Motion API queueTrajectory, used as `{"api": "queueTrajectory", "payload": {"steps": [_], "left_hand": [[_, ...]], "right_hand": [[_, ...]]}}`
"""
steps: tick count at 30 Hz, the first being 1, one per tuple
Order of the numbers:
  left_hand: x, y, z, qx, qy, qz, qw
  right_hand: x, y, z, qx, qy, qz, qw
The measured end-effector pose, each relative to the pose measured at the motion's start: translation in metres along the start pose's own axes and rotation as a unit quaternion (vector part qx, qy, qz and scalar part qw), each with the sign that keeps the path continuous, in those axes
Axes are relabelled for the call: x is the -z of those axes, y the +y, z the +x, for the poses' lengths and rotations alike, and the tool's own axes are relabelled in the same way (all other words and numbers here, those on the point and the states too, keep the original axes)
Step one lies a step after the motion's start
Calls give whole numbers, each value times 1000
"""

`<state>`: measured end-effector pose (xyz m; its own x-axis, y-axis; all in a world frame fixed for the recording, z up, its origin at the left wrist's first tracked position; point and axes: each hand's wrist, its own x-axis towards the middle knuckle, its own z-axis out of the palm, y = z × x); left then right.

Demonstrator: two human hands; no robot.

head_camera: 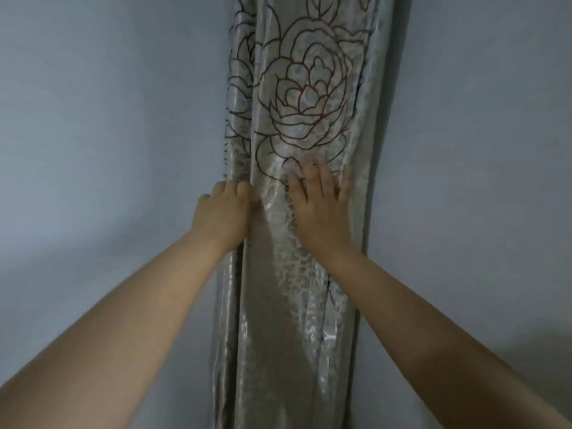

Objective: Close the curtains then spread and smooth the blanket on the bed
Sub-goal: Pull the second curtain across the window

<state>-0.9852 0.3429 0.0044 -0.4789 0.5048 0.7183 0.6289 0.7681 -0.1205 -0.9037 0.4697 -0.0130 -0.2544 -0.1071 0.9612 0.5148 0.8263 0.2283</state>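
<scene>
A shiny beige curtain [297, 97] with a large outlined rose pattern hangs bunched in a narrow column down the middle of the view. My left hand [223, 215] is curled around the curtain's left edge folds, fingers hooked into the fabric. My right hand [318, 202] lies flat on the curtain's front with fingers spread, pressing on the cloth just below the rose. Both forearms reach in from the bottom corners. No bed or blanket is in view.
Plain grey-blue wall [108, 150] fills the left side, and the same wall [479, 150] fills the right side of the curtain. The light is dim.
</scene>
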Motion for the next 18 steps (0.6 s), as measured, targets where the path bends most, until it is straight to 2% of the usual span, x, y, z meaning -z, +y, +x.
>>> {"api": "queueTrajectory", "payload": {"steps": [3,9,13,18], "left_hand": [[28,-24,-49,31,-74,60,995],[100,-86,-148,142,-176,165,960],[171,-124,-228,225,-196,224,928],[279,-151,-352,315,-235,335,856]], "right_hand": [[28,-22,-18,72,-21,50,996],[91,-88,-30,108,-110,190,970],[142,-155,-29,134,-210,308,918],[250,-249,-33,214,-258,372,866]]}}
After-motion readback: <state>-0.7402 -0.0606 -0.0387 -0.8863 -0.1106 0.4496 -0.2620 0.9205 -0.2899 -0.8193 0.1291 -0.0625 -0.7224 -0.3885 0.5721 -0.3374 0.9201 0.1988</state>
